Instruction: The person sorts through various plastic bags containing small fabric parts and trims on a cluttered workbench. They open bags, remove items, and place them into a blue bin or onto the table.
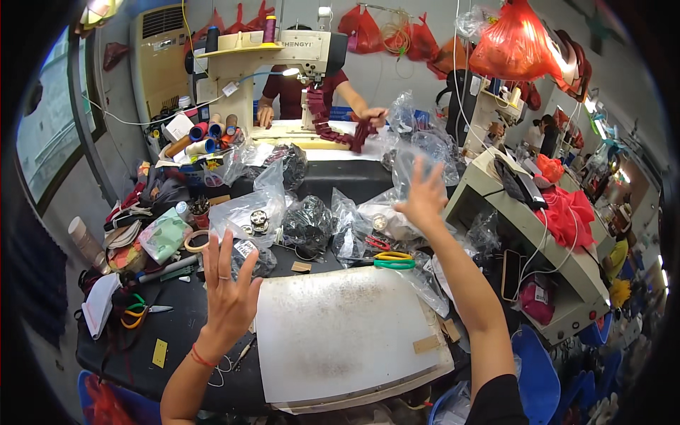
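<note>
Nearest me, a white board point(340, 333) lies on the black tabletop point(183, 329), brown smudges across its face and a small piece of cardboard point(427, 344) at its right edge. A blue bin point(535, 372) stands lower down on the right. I hold both hands up, one toward each side of the board: my left grip point(230, 294) is spread, fingers apart with nothing between them, and a red band point(202, 356) circles that wrist; my right grip point(426, 200) is spread as well, empty and stretched farther out. To the left of my left grip lie scissors point(134, 312) with orange and green handles, and near its fingertips is a roll of tape point(188, 244). By the board's far edge sits a green ring point(394, 265), with a dark plastic bag point(309, 223) farther to the left. My right grip shows in front of a clear bag point(402, 170); I cannot tell whether they touch. Across from me stands a sewing machine point(304, 53), and behind it a person point(289, 99) in a dark red shirt has one hand on a dark red strip point(320, 117). Red bags point(368, 32) hang along the far wall.
</note>
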`<state>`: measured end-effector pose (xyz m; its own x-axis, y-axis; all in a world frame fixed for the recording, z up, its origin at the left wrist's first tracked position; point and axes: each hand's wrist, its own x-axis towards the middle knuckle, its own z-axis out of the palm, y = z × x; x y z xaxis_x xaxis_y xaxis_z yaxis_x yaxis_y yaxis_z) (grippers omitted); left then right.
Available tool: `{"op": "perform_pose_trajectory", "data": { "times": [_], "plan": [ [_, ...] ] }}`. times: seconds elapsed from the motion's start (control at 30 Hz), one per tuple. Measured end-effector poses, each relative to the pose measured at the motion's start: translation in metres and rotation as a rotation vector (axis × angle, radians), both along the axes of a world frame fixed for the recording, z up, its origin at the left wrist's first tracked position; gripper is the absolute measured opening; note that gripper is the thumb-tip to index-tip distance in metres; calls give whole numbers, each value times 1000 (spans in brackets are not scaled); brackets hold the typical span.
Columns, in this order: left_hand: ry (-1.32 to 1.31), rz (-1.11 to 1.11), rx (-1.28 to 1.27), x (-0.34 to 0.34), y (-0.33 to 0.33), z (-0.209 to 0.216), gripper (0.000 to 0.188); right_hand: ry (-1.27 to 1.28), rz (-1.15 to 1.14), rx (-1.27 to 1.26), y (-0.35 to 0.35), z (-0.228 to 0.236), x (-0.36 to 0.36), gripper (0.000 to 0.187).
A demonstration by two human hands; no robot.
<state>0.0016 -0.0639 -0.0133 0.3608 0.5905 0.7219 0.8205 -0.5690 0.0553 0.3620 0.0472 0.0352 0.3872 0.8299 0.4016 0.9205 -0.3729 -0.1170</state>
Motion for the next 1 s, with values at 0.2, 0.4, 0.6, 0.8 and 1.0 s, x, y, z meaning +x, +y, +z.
{"op": "perform_pose_trajectory", "data": {
  "times": [0.2, 0.4, 0.6, 0.8, 1.0],
  "plan": [
    [-37, -2, -78, -14, -4, 1, 55, 461, 21, 185, 39, -43, 101, 85],
    [-265, 62, -92, -29, 41, 8, 95, 363, 223, 276, 28, -16, 69, 56],
    [-306, 27, -148, -27, 119, 5, 59, 65, 341, 317, -21, 5, 37, 57],
    [-591, 216, 0, -29, 199, 48, 15, -140, 687, 440, -86, 33, -23, 51],
    [-681, -92, -37, 4, 156, 107, 23, 46, 895, 306, -111, 15, -46, 63]
  ]
}}
